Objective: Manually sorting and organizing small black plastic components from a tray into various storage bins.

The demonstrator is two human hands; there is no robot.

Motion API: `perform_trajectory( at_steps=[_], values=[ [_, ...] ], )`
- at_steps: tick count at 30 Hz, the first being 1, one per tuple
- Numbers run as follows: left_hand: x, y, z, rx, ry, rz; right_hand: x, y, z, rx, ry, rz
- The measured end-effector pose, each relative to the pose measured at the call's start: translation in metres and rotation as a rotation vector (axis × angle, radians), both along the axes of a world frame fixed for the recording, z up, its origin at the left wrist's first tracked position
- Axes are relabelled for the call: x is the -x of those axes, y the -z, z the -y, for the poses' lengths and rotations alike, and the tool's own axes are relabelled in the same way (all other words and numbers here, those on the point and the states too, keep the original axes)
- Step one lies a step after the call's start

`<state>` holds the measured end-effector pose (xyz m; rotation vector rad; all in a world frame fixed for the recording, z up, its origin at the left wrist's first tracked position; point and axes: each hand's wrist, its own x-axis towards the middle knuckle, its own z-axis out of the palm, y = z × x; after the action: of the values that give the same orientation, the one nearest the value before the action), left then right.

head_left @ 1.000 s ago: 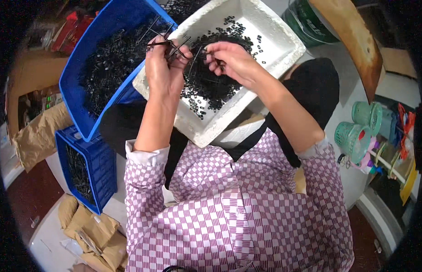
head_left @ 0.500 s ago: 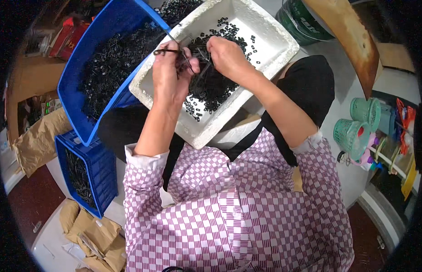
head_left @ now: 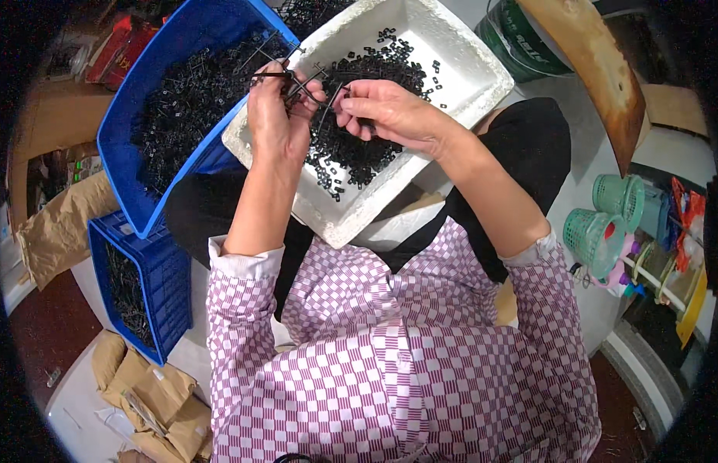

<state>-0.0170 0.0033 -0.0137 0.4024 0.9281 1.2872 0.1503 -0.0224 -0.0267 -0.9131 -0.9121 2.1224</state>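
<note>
Over a white foam box (head_left: 459, 58), my left hand (head_left: 272, 127) is closed around thin black plastic pieces with branching arms (head_left: 303, 86), like moulding sprues. The spiky ends stick out above its fingers. My right hand (head_left: 397, 114) is beside it, thumb and forefinger pinched at the end of one thin black piece; its other fingers curl below. Heaped under both hands are many small black plastic parts (head_left: 355, 158), some scattered up the box's far side. Exactly how the held pieces join is too fine to make out.
A big blue tub (head_left: 121, 174) full of black pieces stands left of the box, with a smaller blue crate (head_left: 172, 282) nearer. Brown paper bags (head_left: 154, 401) lie lower left. At right are a green bucket (head_left: 517, 42), a curved brown board (head_left: 586, 69) and green baskets (head_left: 594, 239).
My right hand has turned and lowered slightly, its fingers now showing more. The black pieces in my left hand have shifted and spread, their arms pointing up toward the blue tub.
</note>
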Motion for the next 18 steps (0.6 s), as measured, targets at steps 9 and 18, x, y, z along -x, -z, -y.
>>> perform_trajectory(
  at_steps=[9,18],
  values=[
    [-0.020,-0.003,0.010,0.035,0.146,-0.134,-0.001,0.042,-0.012,-1.027,0.141,1.053],
    [-0.014,-0.018,0.013,-0.024,0.318,-0.280,-0.049,0.038,-0.026,-1.061,0.177,1.100]
  ],
)
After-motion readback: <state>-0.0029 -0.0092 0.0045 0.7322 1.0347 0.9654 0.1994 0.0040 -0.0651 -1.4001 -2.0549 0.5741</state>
